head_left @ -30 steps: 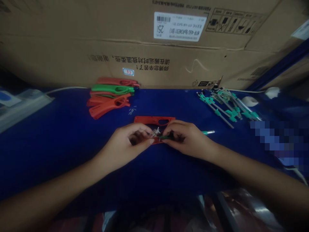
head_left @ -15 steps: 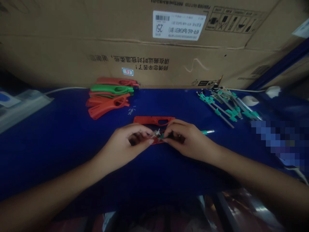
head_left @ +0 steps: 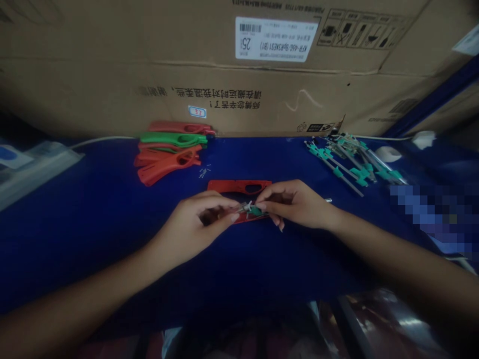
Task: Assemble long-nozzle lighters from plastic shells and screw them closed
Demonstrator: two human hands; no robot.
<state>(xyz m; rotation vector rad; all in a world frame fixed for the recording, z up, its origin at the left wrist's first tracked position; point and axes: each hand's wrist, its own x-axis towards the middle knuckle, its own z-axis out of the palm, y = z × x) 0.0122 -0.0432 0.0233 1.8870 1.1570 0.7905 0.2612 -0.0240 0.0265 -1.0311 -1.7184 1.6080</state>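
Thumb and fingers of my left hand (head_left: 200,217) are closed on a small clear part with a metal tip (head_left: 247,206), over a red lighter casing half (head_left: 241,218). My right hand (head_left: 299,204) pinches thumb and forefinger together right beside that tip; what lies between them is too small to make out. Under its fingertips a green trigger piece (head_left: 256,211) shows. Beyond the hand pokes the metal end of a tube (head_left: 328,200), its middle hidden. Another red casing half (head_left: 226,186) lies just behind both hands.
Red and green lighter casings (head_left: 168,162) are piled at back left, near several small pins (head_left: 204,171). Metal tubes with green parts (head_left: 352,172) lie at back right beside a white roll (head_left: 388,154). A cardboard box (head_left: 187,75) stands behind the blue table (head_left: 224,279).
My right hand has shifted its grip, its thumb and forefinger now close to the metal tip and its lower fingers extended. More of the green piece shows. My left hand has barely moved.
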